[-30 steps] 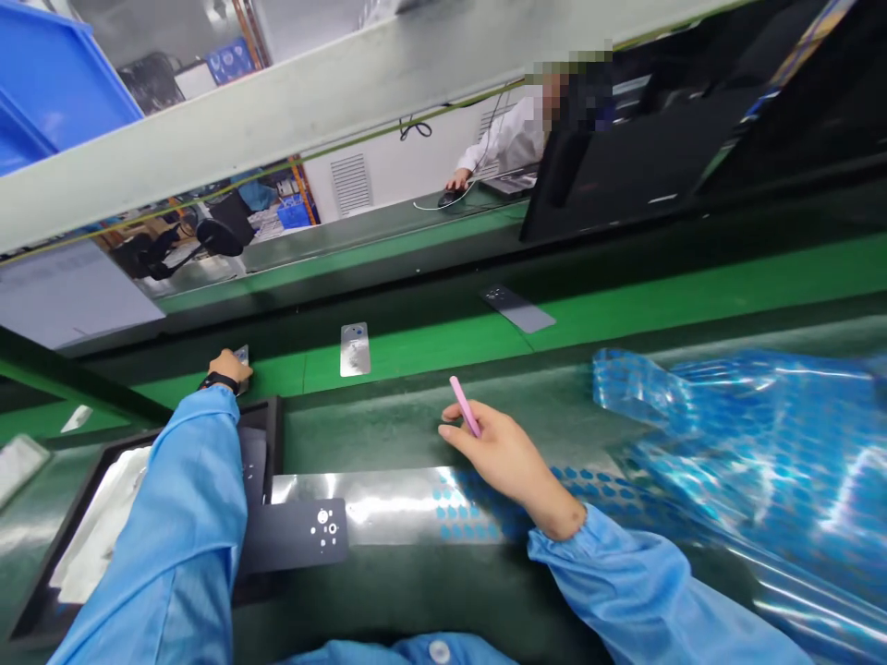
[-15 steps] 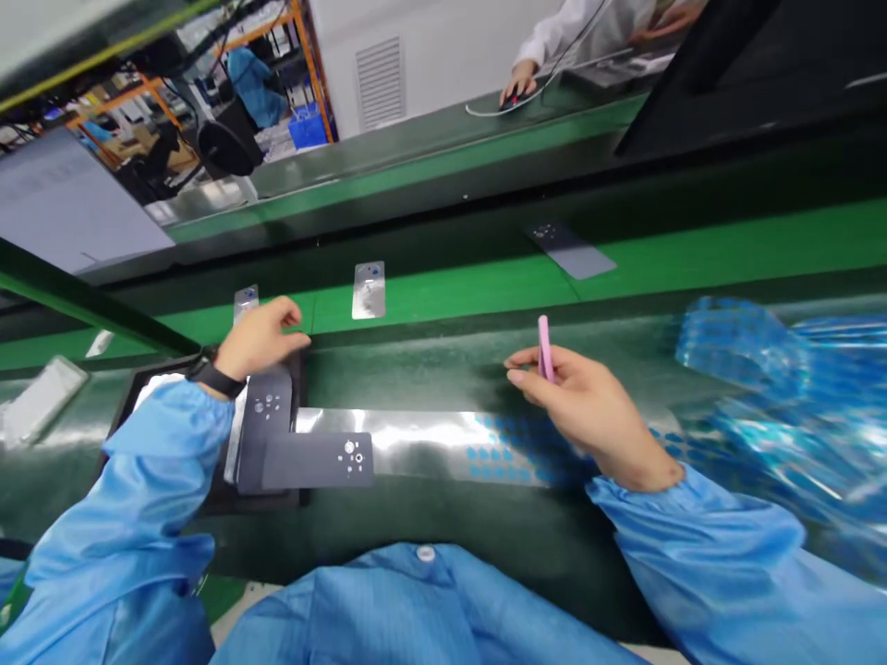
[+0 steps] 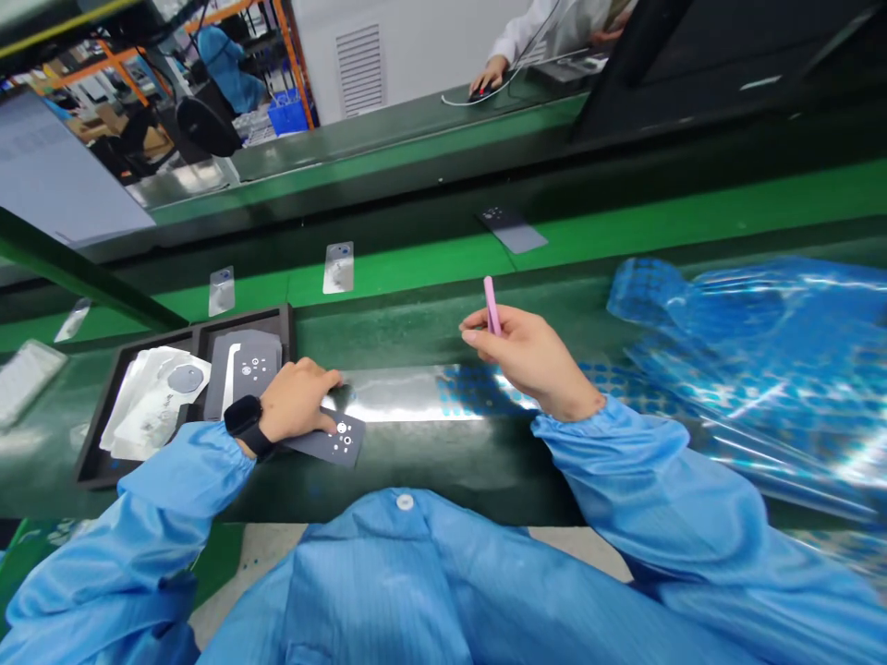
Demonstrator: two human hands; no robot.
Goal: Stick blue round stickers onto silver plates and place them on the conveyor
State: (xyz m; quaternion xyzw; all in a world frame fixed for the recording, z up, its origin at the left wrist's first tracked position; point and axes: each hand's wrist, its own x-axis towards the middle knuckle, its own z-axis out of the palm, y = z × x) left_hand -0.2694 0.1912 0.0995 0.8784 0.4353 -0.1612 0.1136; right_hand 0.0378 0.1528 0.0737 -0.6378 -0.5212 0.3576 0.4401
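In my right hand [image 3: 523, 356] is a pair of pink tweezers [image 3: 492, 305], pinched with the tips up above the shiny clear strip [image 3: 398, 392] with blue dots. My left hand [image 3: 297, 405], wearing a black watch, grips a dark grey phone back panel [image 3: 339, 441] with camera holes. The thumb lies on the panel near its holes; some fingers are hidden. Behind that wrist is a black tray [image 3: 286, 323] with two compartments. More grey panels [image 3: 260, 356] lie in its right compartment, and pale film pieces [image 3: 149, 406] fill the left one.
Crumpled blue-dotted film [image 3: 776, 314] covers the bench at right. On the green strip beyond lie another grey panel [image 3: 516, 231] and silvery cards [image 3: 339, 268]. A green post [image 3: 90, 282] slants at left. Across the bench, a person's hand [image 3: 489, 78] rests on a mouse.
My left hand has come down from above the tray onto the grey panel, which now lies turned at a slant. The right hand still holds the tweezers. My view has shifted.
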